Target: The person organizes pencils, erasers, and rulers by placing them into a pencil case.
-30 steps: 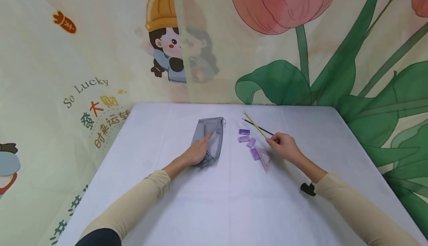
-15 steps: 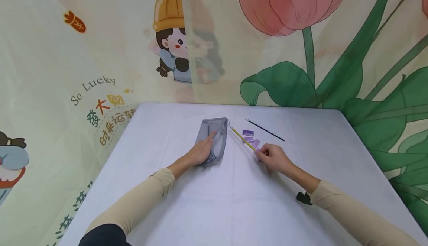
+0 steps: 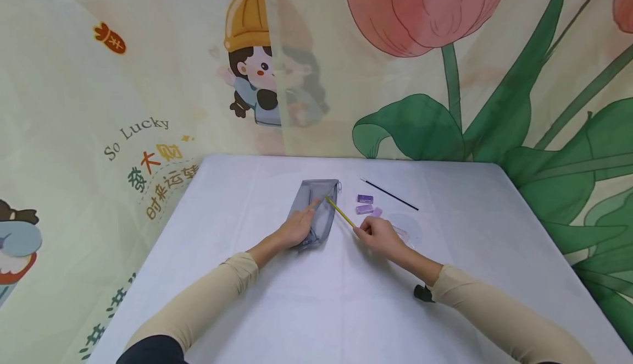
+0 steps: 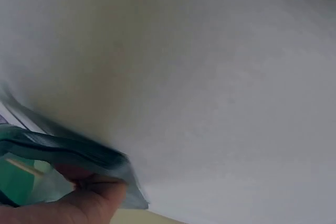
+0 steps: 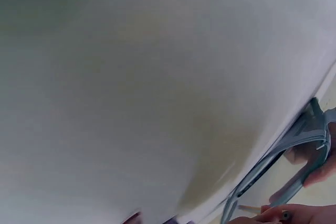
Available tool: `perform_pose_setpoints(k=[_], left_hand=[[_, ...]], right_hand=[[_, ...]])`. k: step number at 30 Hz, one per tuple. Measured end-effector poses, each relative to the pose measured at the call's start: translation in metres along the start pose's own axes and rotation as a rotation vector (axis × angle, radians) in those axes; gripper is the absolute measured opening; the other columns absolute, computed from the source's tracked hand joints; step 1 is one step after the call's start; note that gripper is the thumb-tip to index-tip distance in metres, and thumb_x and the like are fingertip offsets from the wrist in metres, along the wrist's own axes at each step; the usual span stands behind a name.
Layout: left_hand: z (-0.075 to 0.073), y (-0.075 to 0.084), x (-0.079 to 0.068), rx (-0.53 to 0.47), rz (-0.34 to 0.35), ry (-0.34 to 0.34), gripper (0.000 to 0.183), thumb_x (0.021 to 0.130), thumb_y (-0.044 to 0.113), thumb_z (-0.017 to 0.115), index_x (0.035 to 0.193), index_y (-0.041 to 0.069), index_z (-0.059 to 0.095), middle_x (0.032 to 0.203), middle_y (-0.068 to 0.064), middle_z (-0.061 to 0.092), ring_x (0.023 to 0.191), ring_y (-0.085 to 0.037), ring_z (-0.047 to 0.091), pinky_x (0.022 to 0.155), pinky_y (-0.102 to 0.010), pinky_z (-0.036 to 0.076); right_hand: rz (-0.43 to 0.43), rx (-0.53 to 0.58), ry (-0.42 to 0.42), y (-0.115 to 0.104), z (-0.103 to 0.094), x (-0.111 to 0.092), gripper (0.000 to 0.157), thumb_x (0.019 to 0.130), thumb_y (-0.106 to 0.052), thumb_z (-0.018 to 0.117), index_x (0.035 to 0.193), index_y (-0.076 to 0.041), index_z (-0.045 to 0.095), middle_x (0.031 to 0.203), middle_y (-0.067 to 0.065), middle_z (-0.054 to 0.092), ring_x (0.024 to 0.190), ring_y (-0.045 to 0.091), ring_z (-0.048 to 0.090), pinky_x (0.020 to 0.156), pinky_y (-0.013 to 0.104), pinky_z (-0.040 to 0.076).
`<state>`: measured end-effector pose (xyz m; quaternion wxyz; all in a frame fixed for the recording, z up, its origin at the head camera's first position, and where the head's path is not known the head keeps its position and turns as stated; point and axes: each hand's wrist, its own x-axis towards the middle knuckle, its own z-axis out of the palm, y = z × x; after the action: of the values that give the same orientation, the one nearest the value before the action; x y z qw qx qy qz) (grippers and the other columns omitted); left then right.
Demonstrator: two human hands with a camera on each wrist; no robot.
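Note:
On the white table lies a grey see-through zip pencil case [image 3: 325, 224]. My left hand [image 3: 296, 227] grips its near left side, one finger stretched along the top. In the left wrist view, the thumb [image 4: 100, 195] pinches the zip edge of the pouch [image 4: 89, 150]. From the right wrist, the zip edges [image 5: 273, 156] show spread apart. My right hand [image 3: 379, 236] pinches a yellow pencil [image 3: 341, 213] near one end. Its far end overlaps the right side of the case in the head view.
Right of the case lie several purple erasers [image 3: 365, 199] and a black pencil [image 3: 390, 194]. Clear plastic rulers [image 3: 406, 226], one rounded, are partly hidden behind my right hand. A printed cloth wall [image 3: 316, 138] stands behind the table's far edge.
My right hand has carried the yellow pencil left from beside the black pencil, past the erasers, to the case. The black pencil stays on the table. My left hand keeps its place.

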<state>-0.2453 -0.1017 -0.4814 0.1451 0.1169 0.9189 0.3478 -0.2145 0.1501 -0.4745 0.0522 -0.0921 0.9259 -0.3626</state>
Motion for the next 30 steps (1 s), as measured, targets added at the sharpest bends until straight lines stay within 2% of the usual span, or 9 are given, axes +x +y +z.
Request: perform_pose_setpoints(k=[6,11,17,24,30], left_hand=[[0.001,0.006,-0.003,0.062,-0.050,0.025,0.055,0.107,0.044,0.009,0.159,0.031,0.017,0.162,-0.007,0.027,0.148,-0.046,0.021,0.114,-0.068,0.023],[-0.001,0.011,-0.002,0.021,-0.045,0.005,0.056,0.106,0.044,0.008,0.160,0.028,0.015,0.164,-0.003,0.022,0.148,-0.048,0.015,0.117,-0.067,0.016],[0.002,0.009,-0.003,0.015,-0.042,0.002,0.054,0.107,0.044,0.010,0.159,0.034,0.018,0.162,-0.005,0.027,0.148,-0.048,0.019,0.114,-0.070,0.020],[0.003,0.007,-0.005,0.010,-0.049,-0.007,0.055,0.107,0.045,0.010,0.159,0.031,0.021,0.161,-0.007,0.029,0.148,-0.045,0.022,0.115,-0.068,0.022],[0.002,0.006,-0.003,0.004,-0.043,-0.005,0.054,0.107,0.043,0.011,0.158,0.030,0.023,0.161,-0.006,0.032,0.147,-0.044,0.026,0.115,-0.066,0.025]], right_hand=[[0.010,-0.025,0.065,-0.018,0.011,0.010,0.022,0.093,-0.020,0.067,0.076,-0.005,0.066,0.059,0.001,0.058,0.048,0.011,0.049,0.045,0.023,0.038],[-0.015,-0.048,0.106,-0.026,0.023,0.017,0.022,0.091,-0.018,0.067,0.073,-0.005,0.065,0.062,0.001,0.060,0.054,0.011,0.050,0.048,0.022,0.040],[-0.029,-0.017,0.115,-0.033,0.037,0.025,0.023,0.090,-0.017,0.068,0.070,-0.005,0.066,0.061,0.003,0.061,0.055,0.013,0.051,0.049,0.023,0.041],[-0.024,0.033,0.073,-0.043,0.052,0.034,0.025,0.091,-0.020,0.070,0.070,-0.006,0.069,0.061,0.001,0.062,0.055,0.010,0.052,0.049,0.022,0.042],[-0.053,0.003,0.018,-0.051,0.057,0.038,0.023,0.091,-0.022,0.071,0.075,-0.006,0.076,0.063,0.000,0.068,0.055,0.008,0.054,0.051,0.021,0.045]])
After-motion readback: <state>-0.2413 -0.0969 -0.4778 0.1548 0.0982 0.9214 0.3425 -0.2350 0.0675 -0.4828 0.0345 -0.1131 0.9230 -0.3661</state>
